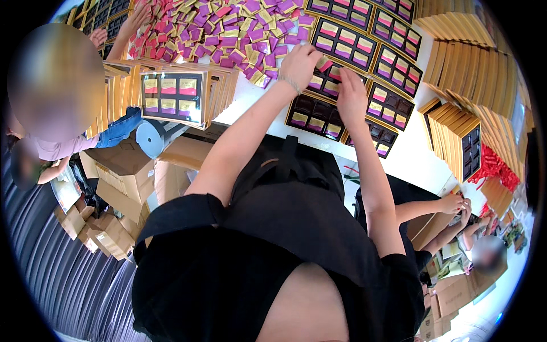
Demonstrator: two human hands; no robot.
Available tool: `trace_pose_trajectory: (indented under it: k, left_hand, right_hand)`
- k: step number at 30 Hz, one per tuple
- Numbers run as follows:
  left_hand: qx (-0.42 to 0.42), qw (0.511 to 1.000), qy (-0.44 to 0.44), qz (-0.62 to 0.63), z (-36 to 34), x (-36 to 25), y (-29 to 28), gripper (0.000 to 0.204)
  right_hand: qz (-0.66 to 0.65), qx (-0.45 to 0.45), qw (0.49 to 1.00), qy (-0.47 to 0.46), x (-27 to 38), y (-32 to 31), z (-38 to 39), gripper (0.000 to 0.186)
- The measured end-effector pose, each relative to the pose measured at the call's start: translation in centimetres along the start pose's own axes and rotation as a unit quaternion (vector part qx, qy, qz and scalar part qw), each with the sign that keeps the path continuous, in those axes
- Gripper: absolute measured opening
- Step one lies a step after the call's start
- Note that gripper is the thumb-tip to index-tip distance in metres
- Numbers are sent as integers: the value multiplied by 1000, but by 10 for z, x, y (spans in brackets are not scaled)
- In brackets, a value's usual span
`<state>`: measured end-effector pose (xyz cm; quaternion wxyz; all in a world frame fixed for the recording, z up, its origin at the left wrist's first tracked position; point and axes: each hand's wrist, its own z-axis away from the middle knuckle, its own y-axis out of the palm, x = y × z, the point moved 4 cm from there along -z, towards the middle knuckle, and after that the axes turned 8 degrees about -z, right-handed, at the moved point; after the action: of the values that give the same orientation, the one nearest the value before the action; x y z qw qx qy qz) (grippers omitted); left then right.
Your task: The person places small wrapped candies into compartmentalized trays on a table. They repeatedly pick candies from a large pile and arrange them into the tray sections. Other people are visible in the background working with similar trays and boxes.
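Observation:
My left hand [299, 67], with a bracelet at the wrist, pinches a small pink-and-gold wrapped chocolate [323, 63] over the upper row of a six-hollow dark tray [325, 83]. Purple-and-gold pieces sit in that tray's lower row. My right hand [352, 98] reaches in from the right, its fingertips closed at another pink piece [335, 73] in the same row. Just below, a nearer tray [312, 106] has bare upper hollows and purple-and-gold pieces in its lower row. Another tray [373, 137], partly behind my right forearm, is also part filled.
A large heap of loose wrapped pieces [228, 34] spreads at the far left. Filled trays [345, 43] stand in rows beyond my hands. Stacked gold-edged trays [464, 65] line the right; another stack [174, 100] stands left. Co-workers' hands [134, 20] [453, 204] show on both sides.

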<state>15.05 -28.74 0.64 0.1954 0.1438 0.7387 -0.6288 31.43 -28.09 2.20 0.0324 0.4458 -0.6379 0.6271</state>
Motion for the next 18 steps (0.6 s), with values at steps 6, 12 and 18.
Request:
trace_pose_trajectory:
  k: [6,12,18]
  left_hand:
    - [-26,996,36,-79,5,-8,16,25]
    - [21,996,22,-82,-3,-19,0,28]
    - [-25,999,22,-6,-6,-19,17,22]
  right_hand:
    - [103,65,992,-18,-10,12,16,42]
    - [111,96,989,-12,-13,14,17,44]
    - [110,110,987,-26,-13,13,19,50]
